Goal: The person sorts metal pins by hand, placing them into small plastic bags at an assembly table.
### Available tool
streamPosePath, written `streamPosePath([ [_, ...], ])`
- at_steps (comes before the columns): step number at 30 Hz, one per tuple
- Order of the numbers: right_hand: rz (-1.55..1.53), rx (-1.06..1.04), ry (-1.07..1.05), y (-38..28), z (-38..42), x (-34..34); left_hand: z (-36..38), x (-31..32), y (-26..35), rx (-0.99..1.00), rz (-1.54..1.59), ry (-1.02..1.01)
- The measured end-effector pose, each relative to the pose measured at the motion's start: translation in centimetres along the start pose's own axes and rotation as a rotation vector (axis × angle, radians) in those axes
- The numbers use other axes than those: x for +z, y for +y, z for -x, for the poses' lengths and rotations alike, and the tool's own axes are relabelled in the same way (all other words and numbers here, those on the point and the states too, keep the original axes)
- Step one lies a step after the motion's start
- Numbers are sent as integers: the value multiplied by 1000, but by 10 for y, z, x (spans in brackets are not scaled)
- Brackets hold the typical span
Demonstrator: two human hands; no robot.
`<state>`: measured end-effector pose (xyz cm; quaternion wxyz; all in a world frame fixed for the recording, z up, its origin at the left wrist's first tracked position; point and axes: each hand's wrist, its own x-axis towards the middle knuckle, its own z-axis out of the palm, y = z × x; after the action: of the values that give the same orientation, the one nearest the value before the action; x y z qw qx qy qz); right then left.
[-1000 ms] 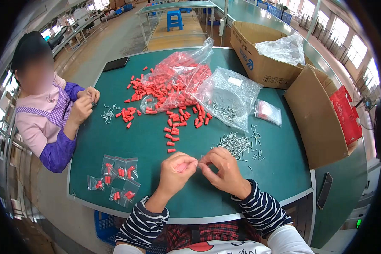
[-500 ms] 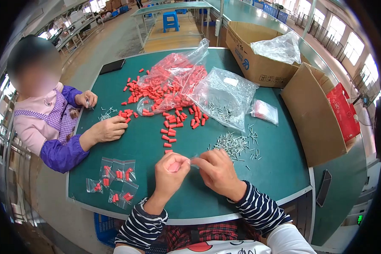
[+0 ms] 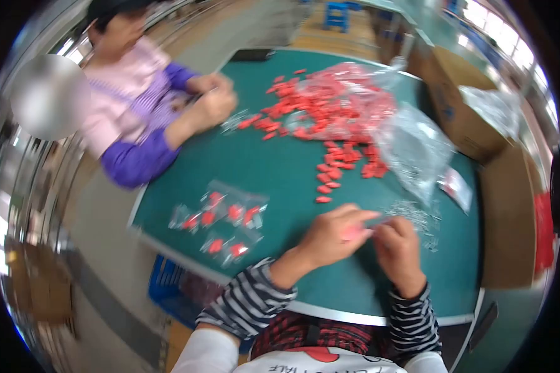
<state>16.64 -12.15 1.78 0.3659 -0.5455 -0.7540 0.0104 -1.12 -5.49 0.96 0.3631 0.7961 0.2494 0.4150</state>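
Note:
Over the front of the green table, my left hand (image 3: 337, 236) curls around something pink or red, partly hidden by its fingers. My right hand (image 3: 399, 250) is closed close beside it, its fingertips near the left ones; what it pinches is too blurred to name. Behind my hands lie loose red caps (image 3: 333, 169) and a pile of screws (image 3: 409, 215). Small clear bags with red pieces (image 3: 235, 212) rest on the table to the left. A large clear bag (image 3: 414, 149) lies beyond the screws.
A co-worker in purple sleeves (image 3: 140, 155) sits at the left, both hands raised together at the table edge. A heap of red caps in plastic (image 3: 348, 99) lies at the back. Cardboard boxes (image 3: 509, 217) stand along the right. A blue crate (image 3: 171, 289) is below the table.
The view has swung left, so the table appears shifted right and tilted. The co-worker's hands have come together off the table. My hands remain close together.

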Motion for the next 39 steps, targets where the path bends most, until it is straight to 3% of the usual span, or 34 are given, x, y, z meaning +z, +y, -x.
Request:
streamPosePath([
  [7, -114, 79, -120, 0, 2, -2, 1, 19, -12, -3, -77, -46],
  [9, -122, 14, -133, -5, -1, -3, 1, 22, -16, 12, -180, 18],
  [15, -48, 175, -137, -4, 5, -8, -5, 50, -18, -56, -273, 116],
  [20, 230, 84, -171, 13, 6, -22, -9, 64, -10, -106, -307, 122],
  [27, 310, 151, -135, 8, 8, -32, -12, 73, -6, -130, -398, 93],
  [30, 342, 194, -216, 2, 8, -37, -11, 70, -5, -104, -314, 126],
  [36, 336, -74, -222, -24, 4, -33, 2, 46, 2, -30, -64, 52],
  [39, 323, -122, -239, -27, 4, -35, -2, 43, -2, -81, -128, -162],
])
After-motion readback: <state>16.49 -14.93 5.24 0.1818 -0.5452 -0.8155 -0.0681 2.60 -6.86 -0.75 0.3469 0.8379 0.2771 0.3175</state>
